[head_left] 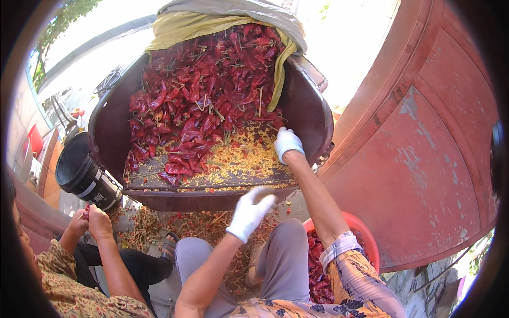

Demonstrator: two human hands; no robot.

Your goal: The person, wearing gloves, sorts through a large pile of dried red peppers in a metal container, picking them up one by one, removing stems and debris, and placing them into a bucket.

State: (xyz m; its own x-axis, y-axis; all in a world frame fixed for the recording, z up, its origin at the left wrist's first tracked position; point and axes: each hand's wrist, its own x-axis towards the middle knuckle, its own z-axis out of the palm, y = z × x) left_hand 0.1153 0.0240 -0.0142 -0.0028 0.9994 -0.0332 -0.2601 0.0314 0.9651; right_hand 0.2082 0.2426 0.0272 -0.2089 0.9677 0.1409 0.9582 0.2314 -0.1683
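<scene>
Dried red chilli peppers (201, 90) lie heaped in a dark cart bed (217, 200), with yellow seeds (241, 156) strewn over its floor. At the right side of the bed, my right hand (288, 144) in a white glove is closed at the edge of the seeds, by a thin stem; what its fingers hold is hidden. My left hand (249, 214), also in a white glove, is raised over my lap just before the bed's near edge. Its thumb and fingers are curved apart, slightly blurred, with nothing visible between them.
A red tub (366, 233) of chillies stands by my right leg. Stems and scraps (212, 225) litter the ground. At left, a co-worker's hands (95, 220) hold a red chilli beside a black bucket (79, 169). A red metal door (413, 159) stands at right; a yellow-grey sack (222, 21) covers the heap's back.
</scene>
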